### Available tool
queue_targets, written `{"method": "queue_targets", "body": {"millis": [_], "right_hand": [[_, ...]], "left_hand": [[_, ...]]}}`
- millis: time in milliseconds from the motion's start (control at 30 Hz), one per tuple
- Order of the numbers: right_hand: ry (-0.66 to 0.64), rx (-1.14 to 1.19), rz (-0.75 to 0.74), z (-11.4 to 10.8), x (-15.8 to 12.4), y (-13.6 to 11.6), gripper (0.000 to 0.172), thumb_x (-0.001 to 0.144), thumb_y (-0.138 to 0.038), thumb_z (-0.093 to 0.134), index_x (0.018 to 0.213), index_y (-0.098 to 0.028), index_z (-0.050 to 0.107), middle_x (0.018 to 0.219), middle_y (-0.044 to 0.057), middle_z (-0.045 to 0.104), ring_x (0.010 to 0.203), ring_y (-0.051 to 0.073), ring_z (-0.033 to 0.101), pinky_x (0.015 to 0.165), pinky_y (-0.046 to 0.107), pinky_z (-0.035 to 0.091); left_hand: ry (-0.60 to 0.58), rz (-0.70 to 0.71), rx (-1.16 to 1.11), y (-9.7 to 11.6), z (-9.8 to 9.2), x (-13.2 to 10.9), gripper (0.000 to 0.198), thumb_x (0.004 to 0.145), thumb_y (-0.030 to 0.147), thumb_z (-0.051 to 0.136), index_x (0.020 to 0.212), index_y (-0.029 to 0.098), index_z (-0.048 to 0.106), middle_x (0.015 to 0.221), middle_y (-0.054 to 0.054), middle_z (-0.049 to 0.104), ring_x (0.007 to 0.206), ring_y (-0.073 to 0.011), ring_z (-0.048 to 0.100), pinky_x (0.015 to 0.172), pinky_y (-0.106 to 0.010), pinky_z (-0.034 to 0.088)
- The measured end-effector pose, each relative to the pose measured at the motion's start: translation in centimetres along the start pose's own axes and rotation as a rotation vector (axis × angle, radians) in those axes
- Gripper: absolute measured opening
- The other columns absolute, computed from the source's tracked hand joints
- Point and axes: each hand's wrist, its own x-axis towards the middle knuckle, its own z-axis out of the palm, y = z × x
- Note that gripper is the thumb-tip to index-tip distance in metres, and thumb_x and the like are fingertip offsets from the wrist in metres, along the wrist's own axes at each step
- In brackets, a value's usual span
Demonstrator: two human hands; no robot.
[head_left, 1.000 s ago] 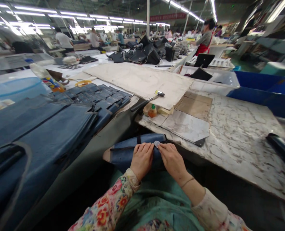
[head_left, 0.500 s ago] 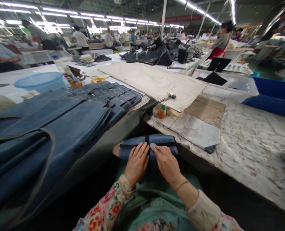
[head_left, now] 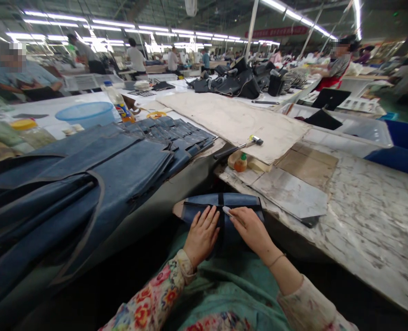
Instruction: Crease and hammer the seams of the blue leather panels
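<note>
Left grip (head_left: 201,234) released, fingers stretched flat on the blue piece (head_left: 240,199), clasping nothing. Right grip (head_left: 250,225) pinching a small whitish chip (head_left: 226,210) at the blue piece, just right of the left fingertips, close to where two black bands (head_left: 220,199) cross. Blue piece lies under and just ahead of both grips, near the edge of the desk (head_left: 376,193); its tan tip (head_left: 178,210) shows left of the left grip. Ahead of the right grip: small orange bottle (head_left: 240,164) with green cap, hammer (head_left: 238,148) just beyond it, head on a pale cloth (head_left: 231,117). Ahead and right of the right grip: worn grey board (head_left: 290,191), brown cardboard (head_left: 305,163) beyond. Left of the left grip, well apart: stack of blue panels (head_left: 114,170) with straps. Far ahead of both grips: heap of black pieces (head_left: 236,82)
</note>
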Motion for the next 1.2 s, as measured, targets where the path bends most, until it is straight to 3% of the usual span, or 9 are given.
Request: {"method": "queue_targets", "body": {"millis": [200, 333, 500, 667, 767, 933, 1200], "right_hand": [[-0.125, 0.072, 0.025, -1.1, 1.2, 0.6, 0.02, 0.085, -0.023, 0.051, 0.1, -0.018, 0.064, 0.095, 0.006, 0.065, 0.09, 0.018, 0.058, 0.084, 0.034, 0.046], [-0.218, 0.065, -0.017, -2.1, 2.4, 0.9, 0.021, 0.085, -0.024, 0.051, 0.099, -0.018, 0.066, 0.093, 0.006, 0.066, 0.089, 0.019, 0.059, 0.084, 0.034, 0.046], [-0.311, 0.069, -0.059, -2.7, 3.4, 1.1, 0.02, 0.085, -0.022, 0.051, 0.097, -0.019, 0.066, 0.093, 0.006, 0.066, 0.09, 0.018, 0.059, 0.084, 0.035, 0.047], [-0.329, -0.008, -0.154, -2.5, 3.2, 1.0, 0.021, 0.085, -0.019, 0.049, 0.099, -0.019, 0.065, 0.099, 0.006, 0.065, 0.095, 0.018, 0.058, 0.087, 0.034, 0.046], [-0.328, 0.006, -0.136, -2.6, 3.0, 1.1, 0.022, 0.086, -0.021, 0.048, 0.101, -0.019, 0.064, 0.101, 0.006, 0.065, 0.096, 0.018, 0.058, 0.088, 0.034, 0.046], [-0.298, 0.055, -0.079, -2.7, 2.9, 1.1, 0.023, 0.088, -0.025, 0.047, 0.103, -0.019, 0.064, 0.101, 0.006, 0.067, 0.093, 0.018, 0.061, 0.087, 0.034, 0.048], [-0.188, -0.194, -0.108, -1.1, 2.0, -0.7, 0.03, 0.089, -0.019, 0.04, 0.112, -0.02, 0.061, 0.108, 0.007, 0.065, 0.099, 0.019, 0.059, 0.088, 0.035, 0.049]], "left_hand": [[0.006, -0.101, -0.052, 0.2, -0.9, 1.2, 0.036, 0.091, 0.027, 0.039, 0.124, 0.017, 0.047, 0.124, -0.009, 0.056, 0.11, -0.0213, 0.051, 0.09, -0.037, 0.039], [-0.033, -0.194, -0.075, 0.3, -1.8, 2.7, 0.025, 0.09, 0.026, 0.04, 0.11, 0.018, 0.052, 0.107, -0.007, 0.06, 0.096, -0.0203, 0.054, 0.079, -0.035, 0.042], [-0.085, -0.154, -0.107, 0.3, -2.1, 3.6, 0.019, 0.088, 0.023, 0.044, 0.104, 0.02, 0.053, 0.101, -0.005, 0.058, 0.091, -0.0195, 0.053, 0.075, -0.033, 0.042], [-0.087, -0.148, -0.098, 0.0, -2.0, 3.7, 0.017, 0.089, 0.022, 0.043, 0.101, 0.02, 0.055, 0.098, -0.005, 0.058, 0.088, -0.0193, 0.052, 0.075, -0.034, 0.041], [-0.112, -0.106, -0.082, -0.2, -2.2, 3.9, 0.019, 0.088, 0.021, 0.043, 0.103, 0.022, 0.055, 0.096, -0.004, 0.059, 0.086, -0.0194, 0.052, 0.073, -0.034, 0.041], [-0.118, -0.014, -0.051, -0.2, -2.3, 3.7, 0.024, 0.085, 0.015, 0.046, 0.107, 0.021, 0.054, 0.1, -0.004, 0.06, 0.099, -0.0205, 0.051, 0.082, -0.037, 0.039], [-0.067, 0.045, -0.065, -0.3, -0.5, 3.2, 0.033, 0.085, 0.012, 0.038, 0.115, 0.015, 0.053, 0.119, -0.009, 0.057, 0.11, -0.0204, 0.05, 0.1, -0.038, 0.032]]}}
